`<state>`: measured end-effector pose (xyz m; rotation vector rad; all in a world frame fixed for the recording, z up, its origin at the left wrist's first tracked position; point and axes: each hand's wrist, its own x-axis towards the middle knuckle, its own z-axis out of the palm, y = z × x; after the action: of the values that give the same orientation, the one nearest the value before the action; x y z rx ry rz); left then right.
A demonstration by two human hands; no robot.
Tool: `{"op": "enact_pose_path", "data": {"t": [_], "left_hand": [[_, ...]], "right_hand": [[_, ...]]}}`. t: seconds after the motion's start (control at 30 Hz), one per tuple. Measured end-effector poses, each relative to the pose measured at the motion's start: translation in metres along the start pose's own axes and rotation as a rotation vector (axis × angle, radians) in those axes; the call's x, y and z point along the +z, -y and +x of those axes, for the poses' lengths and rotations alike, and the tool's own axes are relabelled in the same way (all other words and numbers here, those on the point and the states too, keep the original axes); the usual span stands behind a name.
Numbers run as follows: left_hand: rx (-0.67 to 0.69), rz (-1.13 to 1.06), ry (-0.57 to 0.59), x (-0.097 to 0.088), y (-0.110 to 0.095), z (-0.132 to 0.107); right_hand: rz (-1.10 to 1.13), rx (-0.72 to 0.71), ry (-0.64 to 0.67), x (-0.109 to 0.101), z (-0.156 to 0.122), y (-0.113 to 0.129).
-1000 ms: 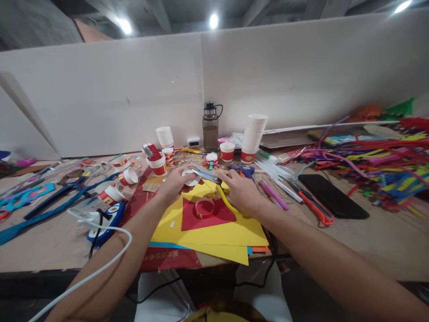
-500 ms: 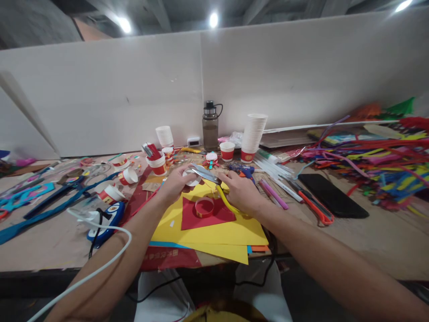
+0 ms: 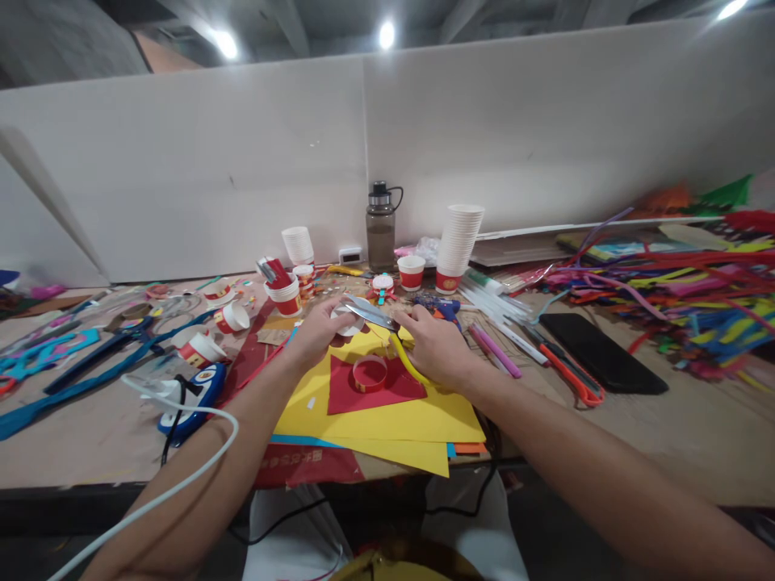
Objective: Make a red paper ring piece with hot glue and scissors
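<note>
My left hand (image 3: 325, 326) is closed on a small white paper cup piece (image 3: 348, 324), partly hidden by the fingers. In my right hand (image 3: 437, 347) is a pair of scissors with yellow handles (image 3: 407, 363). Its metal blades (image 3: 369, 313) point left and lie across the white piece; whether they bite into it I cannot tell. Below the hands, a red paper ring (image 3: 369, 374) rests on a red sheet (image 3: 345, 398), which lies on yellow sheets (image 3: 387, 428).
Beyond the hands stand a water bottle (image 3: 380, 230), a stack of paper cups (image 3: 458, 250) and a cup of markers (image 3: 283, 294). Right are a black phone (image 3: 602, 352), a box cutter (image 3: 569, 371) and pipe cleaners (image 3: 684, 290). A white cable (image 3: 199, 478) crosses my left forearm.
</note>
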<state>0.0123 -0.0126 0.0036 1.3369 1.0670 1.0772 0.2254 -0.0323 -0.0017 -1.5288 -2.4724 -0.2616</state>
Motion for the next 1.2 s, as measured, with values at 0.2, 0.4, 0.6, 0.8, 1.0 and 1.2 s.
{"op": "enact_pose_path", "data": {"t": [0.2,0.4,0.6,0.8,1.0,1.2], "left_hand": [[-0.009,-0.003,-0.012,0.002,0.003,0.000],[-0.019,0.006,-0.015,0.002,0.002,-0.001],[-0.011,0.022,0.021,-0.001,0.000,-0.002],[-0.015,0.042,0.047,-0.005,-0.002,-0.001],[-0.028,0.063,0.060,-0.009,-0.002,0.000],[0.024,0.011,0.048,-0.012,0.000,0.003]], "right_hand": [[0.000,0.002,0.010,0.001,0.000,-0.001],[0.020,-0.007,0.033,0.003,0.000,-0.003],[0.016,-0.007,0.036,0.003,0.000,-0.003],[0.028,-0.030,-0.002,0.005,0.001,-0.005],[0.010,-0.027,0.003,0.003,0.001,-0.006],[0.007,-0.024,-0.014,0.002,0.001,-0.006]]}}
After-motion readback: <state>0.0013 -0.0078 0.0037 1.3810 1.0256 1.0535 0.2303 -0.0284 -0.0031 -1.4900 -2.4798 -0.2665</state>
